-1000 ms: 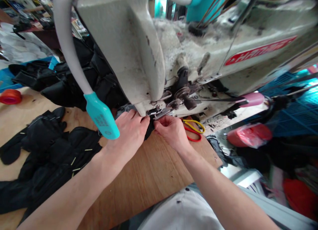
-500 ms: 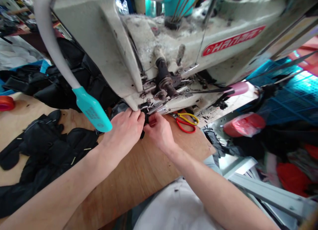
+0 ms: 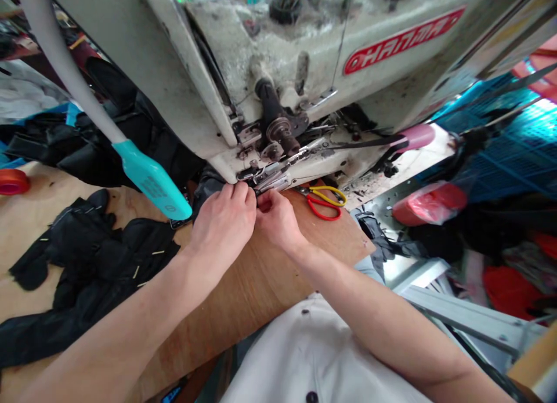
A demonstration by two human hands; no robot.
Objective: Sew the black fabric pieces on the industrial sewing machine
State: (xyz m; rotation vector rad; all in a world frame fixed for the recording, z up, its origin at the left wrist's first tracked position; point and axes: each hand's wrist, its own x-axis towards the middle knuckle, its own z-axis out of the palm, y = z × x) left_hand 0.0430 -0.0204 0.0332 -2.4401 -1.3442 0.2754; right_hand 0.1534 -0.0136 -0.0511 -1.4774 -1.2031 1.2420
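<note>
One left hand (image 3: 225, 217): lies palm down, fingers together, right at the sewing machine's (image 3: 278, 49) needle end; cannot tell any grip underneath.
Right hand (image 3: 278, 220): curls thumb toward fingers at same machine end; cannot tell any pinched item.
Dark fabric (image 3: 208, 185): bunches beneath machine head, mostly hidden.
Scissors (image 3: 311, 192): lie just below machine arm.
Black pieces (image 3: 100, 246): spread left of machine.

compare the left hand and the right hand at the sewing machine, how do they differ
The left hand lies palm down, its back to the camera; the right hand is turned more on its side, fingers curled in. The left hand is nearer the teal paddle, the right hand nearer the scissors. Both are bare, close together at the sewing machine.
</note>
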